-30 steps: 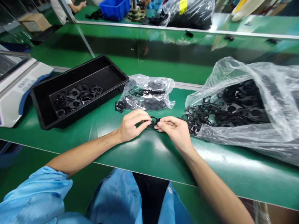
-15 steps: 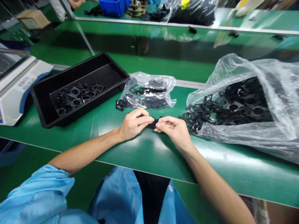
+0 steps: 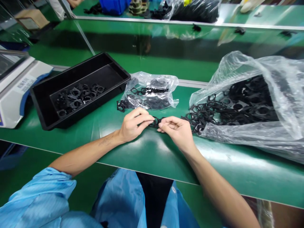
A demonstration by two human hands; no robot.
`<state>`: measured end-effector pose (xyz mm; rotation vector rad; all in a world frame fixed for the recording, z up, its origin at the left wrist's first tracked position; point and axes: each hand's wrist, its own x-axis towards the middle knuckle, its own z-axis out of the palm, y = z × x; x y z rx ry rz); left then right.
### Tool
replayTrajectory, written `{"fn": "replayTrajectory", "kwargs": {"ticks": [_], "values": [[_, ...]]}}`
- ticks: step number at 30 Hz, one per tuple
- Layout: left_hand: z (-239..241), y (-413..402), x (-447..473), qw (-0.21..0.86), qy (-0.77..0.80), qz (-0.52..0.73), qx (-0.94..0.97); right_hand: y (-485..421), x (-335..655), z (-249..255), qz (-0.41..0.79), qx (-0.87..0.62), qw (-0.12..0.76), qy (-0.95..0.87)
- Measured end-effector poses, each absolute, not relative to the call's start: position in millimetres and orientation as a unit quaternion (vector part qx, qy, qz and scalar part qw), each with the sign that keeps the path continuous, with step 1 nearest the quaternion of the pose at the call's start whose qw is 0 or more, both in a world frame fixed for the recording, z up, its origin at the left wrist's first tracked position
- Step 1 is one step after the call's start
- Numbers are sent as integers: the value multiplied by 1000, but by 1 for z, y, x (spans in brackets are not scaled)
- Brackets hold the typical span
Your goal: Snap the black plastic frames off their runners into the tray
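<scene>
Left hand (image 3: 133,125) and right hand (image 3: 177,129) pinch one black plastic ring part (image 3: 156,122) at opposite edges (probably light, stiff, snappable); grip the rims

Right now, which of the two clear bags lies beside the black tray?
The small bag, at a corner of the black tray; the big bag lies far right, beside the right hand.

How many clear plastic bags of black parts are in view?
3: small bag in the middle, large bag at right, third bag on the far bench; more may be hidden.
</scene>
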<state>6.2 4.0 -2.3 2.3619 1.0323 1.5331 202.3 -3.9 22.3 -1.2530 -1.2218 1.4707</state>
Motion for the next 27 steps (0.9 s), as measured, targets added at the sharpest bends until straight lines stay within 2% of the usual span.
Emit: {"fn": "replayTrajectory", "kwargs": {"ticks": [16,27], "values": [[-5,5,6,73,356,468,806,-6,201,24,624,-469,398,-481],[-3,5,8,81,351,483,799,-5,201,23,636,-459,394,-479]]}}
